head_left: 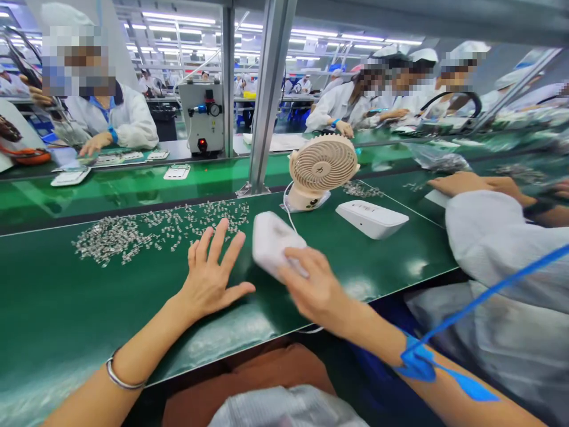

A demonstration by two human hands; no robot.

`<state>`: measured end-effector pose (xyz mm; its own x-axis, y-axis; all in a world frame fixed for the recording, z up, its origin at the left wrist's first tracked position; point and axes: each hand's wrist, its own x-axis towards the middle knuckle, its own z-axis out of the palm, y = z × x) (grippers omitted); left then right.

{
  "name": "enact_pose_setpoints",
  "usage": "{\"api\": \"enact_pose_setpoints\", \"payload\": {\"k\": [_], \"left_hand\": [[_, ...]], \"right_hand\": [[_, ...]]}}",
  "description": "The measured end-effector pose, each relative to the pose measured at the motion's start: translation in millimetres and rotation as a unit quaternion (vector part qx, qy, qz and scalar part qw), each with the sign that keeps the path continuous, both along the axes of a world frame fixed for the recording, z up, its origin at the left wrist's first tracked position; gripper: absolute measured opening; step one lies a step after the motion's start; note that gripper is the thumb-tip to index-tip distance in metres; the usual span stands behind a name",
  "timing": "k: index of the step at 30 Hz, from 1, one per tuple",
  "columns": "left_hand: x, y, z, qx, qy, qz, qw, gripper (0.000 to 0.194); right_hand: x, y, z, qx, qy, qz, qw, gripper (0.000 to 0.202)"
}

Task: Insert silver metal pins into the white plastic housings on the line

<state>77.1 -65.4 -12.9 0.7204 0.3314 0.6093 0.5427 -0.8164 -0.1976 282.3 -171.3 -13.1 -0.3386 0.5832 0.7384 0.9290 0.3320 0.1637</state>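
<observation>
My right hand (317,290) grips a white plastic housing (271,240), tilted and a little blurred, above the green bench top (111,314). A blue strap with a cord circles that wrist. Fingers spread, my left hand (216,273) is held over the bench to the left of the housing, with nothing in it. Just beyond its fingertips lies a scattered pile of small metal parts (111,237). Another white wedge-shaped housing (371,218) rests on the bench to the right.
A beige desk fan (322,169) stands behind the housings, beside a metal post (271,95). On my right a co-worker's sleeve (484,237) reaches over the bench. Across the green conveyor belt (213,178), another person sits near a grey box with a gauge (202,118).
</observation>
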Motion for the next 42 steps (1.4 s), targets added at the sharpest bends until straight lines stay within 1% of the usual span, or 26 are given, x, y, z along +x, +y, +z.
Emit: {"api": "enact_pose_setpoints", "payload": {"k": [2, 4, 5, 7, 9, 10, 11, 12, 13, 15, 16, 17, 18, 19, 22, 25, 27, 29, 31, 33, 34, 35, 37, 39, 40, 42], "left_hand": [[-9.1, -13.3, 1.7, 0.07, 0.023, -0.044, 0.996, 0.065], [-21.3, -30.7, 0.2, 0.124, 0.074, -0.054, 0.988, 0.042], [-27.0, -41.0, -1.5, 0.134, 0.084, -0.045, 0.986, 0.032], [-33.5, -63.7, -4.9, 0.121, 0.057, 0.014, 0.991, 0.026], [-30.3, -86.8, -5.9, 0.086, 0.02, 0.132, 0.987, 0.032], [-25.1, -97.3, -5.2, 0.066, 0.018, 0.197, 0.978, 0.036], [-18.2, -106.5, -3.7, 0.046, 0.024, 0.249, 0.967, 0.041], [-10.5, -114.1, -1.9, 0.02, 0.031, 0.273, 0.961, 0.045], [-3.0, -120.0, -0.2, -0.009, 0.027, 0.269, 0.963, 0.049], [8.8, -126.9, 1.9, -0.064, 0.001, 0.209, 0.976, 0.05], [12.2, -128.1, 1.8, -0.082, -0.016, 0.176, 0.981, 0.049], [14.0, -128.1, 0.8, -0.095, -0.025, 0.152, 0.983, 0.048], [14.3, -127.3, -0.9, -0.099, -0.027, 0.14, 0.985, 0.046], [13.8, -125.8, -3.1, -0.098, -0.024, 0.14, 0.985, 0.043], [10.9, -120.7, -9.9, -0.067, 0.012, 0.185, 0.98, 0.037], [10.3, -118.4, -14.7, -0.012, 0.038, 0.254, 0.966, 0.039], [11.6, -119.0, -17.6, 0.019, 0.056, 0.274, 0.96, 0.044], [13.6, -121.2, -21.0, 0.015, 0.058, 0.288, 0.956, 0.048], [15.7, -124.8, -24.7, -0.01, 0.045, 0.303, 0.952, 0.051], [16.8, -129.2, -27.5, -0.026, 0.03, 0.312, 0.949, 0.052], [16.8, -131.2, -28.3, -0.027, 0.023, 0.309, 0.951, 0.052], [16.4, -133.0, -28.6, -0.029, 0.016, 0.304, 0.952, 0.051], [14.8, -135.8, -28.1, -0.034, 0.013, 0.298, 0.954, 0.049], [13.5, -137.6, -26.3, -0.032, 0.039, 0.292, 0.955, 0.047], [13.2, -138.4, -25.1, -0.025, 0.058, 0.288, 0.956, 0.046], [14.1, -140.2, -22.9, -0.014, 0.082, 0.285, 0.955, 0.043]], "right_hand": [[-26.2, -6.5, 4.9, -0.033, -0.035, 0.093, 0.994, 0.028], [-40.4, -10.7, 8.5, -0.075, -0.029, 0.16, 0.984, 0.03], [-43.5, -11.9, 10.1, -0.091, 0.0, 0.178, 0.98, 0.029], [-44.9, -12.2, 13.4, -0.117, 0.098, 0.193, 0.969, 0.025], [-44.5, -9.5, 15.7, -0.145, 0.226, 0.191, 0.944, 0.018], [-44.7, -7.1, 16.1, -0.168, 0.299, 0.183, 0.921, 0.014], [-45.3, -4.2, 15.8, -0.196, 0.377, 0.174, 0.888, 0.01], [-46.1, -1.0, 15.1, -0.227, 0.457, 0.163, 0.845, 0.007], [-46.8, 2.2, 13.9, -0.26, 0.532, 0.152, 0.791, 0.006], [-47.1, 7.8, 11.5, -0.319, 0.649, 0.135, 0.677, 0.012], [-46.7, 9.7, 10.7, -0.343, 0.684, 0.132, 0.631, 0.016], [-45.9, 11.0, 10.2, -0.362, 0.705, 0.128, 0.596, 0.018], [-45.0, 11.6, 9.9, -0.375, 0.717, 0.124, 0.575, 0.02], [-44.3, 11.7, 9.6, -0.382, 0.722, 0.12, 0.564, 0.021], [-44.3, 10.3, 7.8, -0.369, 0.722, 0.112, 0.575, 0.02], [-46.6, 8.8, 4.0, -0.348, 0.707, 0.122, 0.603, 0.014], [-48.1, 8.3, 1.4, -0.343, 0.687, 0.136, 0.627, 0.012], [-49.0, 8.0, -0.7, -0.341, 0.673, 0.143, 0.64, 0.009], [-49.9, 8.1, -2.0, -0.344, 0.681, 0.142, 0.631, 0.009], [-51.3, 8.7, -2.1, -0.353, 0.688, 0.139, 0.619, 0.009], [-52.2, 9.3, -1.8, -0.355, 0.683, 0.142, 0.622, 0.01], [-53.2, 10.0, -1.3, -0.352, 0.672, 0.148, 0.635, 0.011], [-55.5, 11.8, -0.1, -0.334, 0.638, 0.165, 0.673, 0.011], [-58.2, 13.8, 0.6, -0.317, 0.614, 0.175, 0.701, 0.01], [-59.8, 14.8, 0.4, -0.313, 0.612, 0.176, 0.705, 0.009], [-63.3, 16.6, -0.8, -0.317, 0.624, 0.171, 0.693, 0.007]]}}
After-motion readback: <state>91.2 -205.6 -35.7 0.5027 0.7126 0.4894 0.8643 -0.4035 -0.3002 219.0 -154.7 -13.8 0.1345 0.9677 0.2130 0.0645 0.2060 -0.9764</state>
